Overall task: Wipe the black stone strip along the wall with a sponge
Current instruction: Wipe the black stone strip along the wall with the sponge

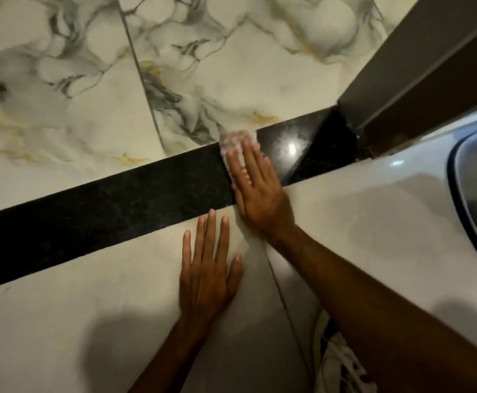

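Note:
The black stone strip (118, 199) runs across the view from lower left to upper right, between marbled tiles above and plain cream tiles below. My right hand (255, 188) lies flat on the strip and presses a pale, foamy sponge (235, 140) against it; only the sponge's top edge shows past my fingertips. My left hand (209, 268) rests flat, fingers apart, on the cream tile just below the strip and holds nothing. Right of the sponge the strip looks wet and shiny.
A brown door frame (418, 80) meets the strip's right end. A white glossy fixture with a dark-rimmed opening (469, 194) fills the right side. Marbled tiles (90, 80) cover the wall above. A patterned cloth (342, 367) shows under my right forearm.

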Available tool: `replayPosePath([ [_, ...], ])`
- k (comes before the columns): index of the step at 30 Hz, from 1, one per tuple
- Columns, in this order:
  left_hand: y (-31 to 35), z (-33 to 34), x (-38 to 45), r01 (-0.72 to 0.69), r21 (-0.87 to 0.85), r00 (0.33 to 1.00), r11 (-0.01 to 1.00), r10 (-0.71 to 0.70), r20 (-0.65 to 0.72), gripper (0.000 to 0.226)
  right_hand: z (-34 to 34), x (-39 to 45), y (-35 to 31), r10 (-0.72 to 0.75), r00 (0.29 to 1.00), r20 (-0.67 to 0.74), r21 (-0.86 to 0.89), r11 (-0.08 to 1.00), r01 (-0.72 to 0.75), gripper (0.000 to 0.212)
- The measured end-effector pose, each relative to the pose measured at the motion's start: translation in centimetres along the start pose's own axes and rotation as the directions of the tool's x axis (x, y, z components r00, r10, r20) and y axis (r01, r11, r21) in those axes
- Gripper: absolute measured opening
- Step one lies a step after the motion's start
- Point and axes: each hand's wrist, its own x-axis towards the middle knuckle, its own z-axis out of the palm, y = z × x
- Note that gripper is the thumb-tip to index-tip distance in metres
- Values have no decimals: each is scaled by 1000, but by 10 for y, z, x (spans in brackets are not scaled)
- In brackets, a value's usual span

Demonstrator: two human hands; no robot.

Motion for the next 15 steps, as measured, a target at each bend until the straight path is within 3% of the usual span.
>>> replayPosePath([
  [3, 8, -2, 10, -10, 52, 1000, 999, 10, 4, 76, -8, -47, 22, 17, 1000, 16, -49, 999, -16, 69],
  [5, 12, -2, 14, -19, 59, 1000, 998, 18, 10, 76, -16, -55, 47, 188, 982, -34, -6, 982, -189, 69],
  [7, 15, 1, 17, -27, 66, 1000, 997, 27, 4, 76, -21, -36, 70, 379, 920, -102, 34, 925, -378, 67],
  [9, 18, 4, 20, -27, 71, 999, 997, 28, -15, 76, -22, -6, 84, 462, 878, -126, 50, 887, -460, 67],
  [11, 22, 6, 24, -29, 73, 999, 997, 31, -32, 76, -21, 11, 89, 432, 895, -112, 58, 902, -428, 68],
  [15, 27, -5, 27, -19, 55, 1000, 998, 19, -3, 75, -29, -37, 98, 108, 991, -78, 6, 994, -108, 64],
])
